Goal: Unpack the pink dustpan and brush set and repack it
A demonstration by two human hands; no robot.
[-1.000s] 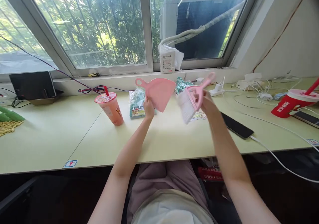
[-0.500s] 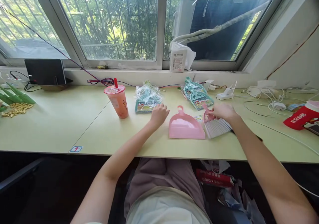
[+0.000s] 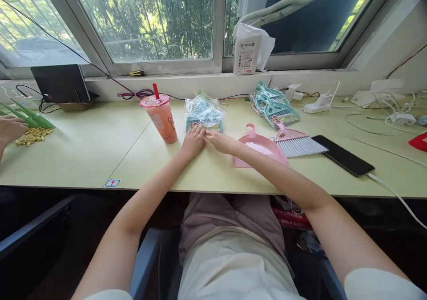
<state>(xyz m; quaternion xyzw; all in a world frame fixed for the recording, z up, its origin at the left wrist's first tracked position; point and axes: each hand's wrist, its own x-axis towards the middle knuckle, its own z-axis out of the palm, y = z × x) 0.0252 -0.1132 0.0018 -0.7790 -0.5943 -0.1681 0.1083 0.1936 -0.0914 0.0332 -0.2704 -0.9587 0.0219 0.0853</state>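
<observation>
My left hand (image 3: 194, 140) and my right hand (image 3: 220, 141) meet at the near edge of a plastic-wrapped blue dustpan-and-brush set (image 3: 204, 112). Both have their fingers closed, with the fingertips close together; what lies between them, if anything, is too small to make out. Under my right forearm lies a pink dustpan (image 3: 245, 163), partly covered by the arm. Beside it rests a pink hand brush (image 3: 293, 139) with white bristles, its tips by a black phone (image 3: 347, 155).
A tilted-looking cup of orange drink (image 3: 162, 119) with a red straw stands left of my hands. More teal dustpan sets (image 3: 275, 104) lie behind the brush. At far left, another person's hand (image 3: 11, 128) is over green leaves and yellow pieces (image 3: 35, 136). Cables (image 3: 396, 104) spread at right.
My right hand has let go of the pink brush, which now lies by the dustpan, and has moved left to my left hand. Another person's hand has appeared at far left.
</observation>
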